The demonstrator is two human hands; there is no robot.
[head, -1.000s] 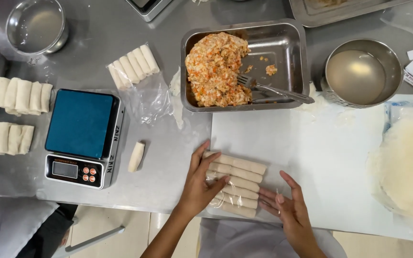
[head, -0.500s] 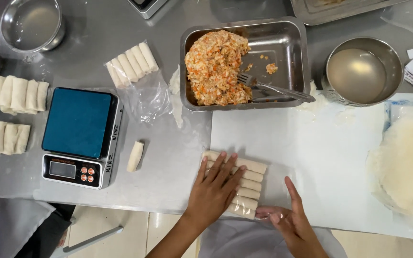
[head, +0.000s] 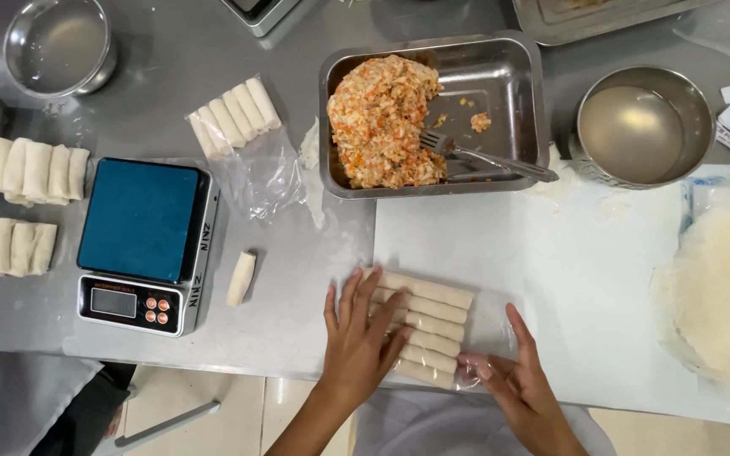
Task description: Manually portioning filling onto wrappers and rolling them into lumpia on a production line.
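Several pale spring rolls (head: 433,325) lie side by side in a clear plastic wrap at the near edge of a white cutting board (head: 551,270). My left hand (head: 358,338) lies flat on the left ends of the rolls, fingers spread. My right hand (head: 517,384) rests at the lower right of the pack, fingertips touching the plastic wrap by the nearest roll. One loose roll (head: 241,278) lies on the steel table between the pack and a blue-topped kitchen scale (head: 141,241).
A steel tray (head: 500,76) with orange-white filling (head: 386,122) and a fork (head: 487,156) sits behind the board. A bowl of cloudy liquid (head: 640,127) stands at right, wrapper sheets (head: 724,287) far right. Bagged rolls (head: 234,114) and two roll stacks (head: 35,169) lie left. An empty bowl (head: 57,46) sits upper left.
My left hand slid right onto the rolls and now covers their left ends. My right hand shifted slightly up to the pack's lower right corner. The view moved a little.
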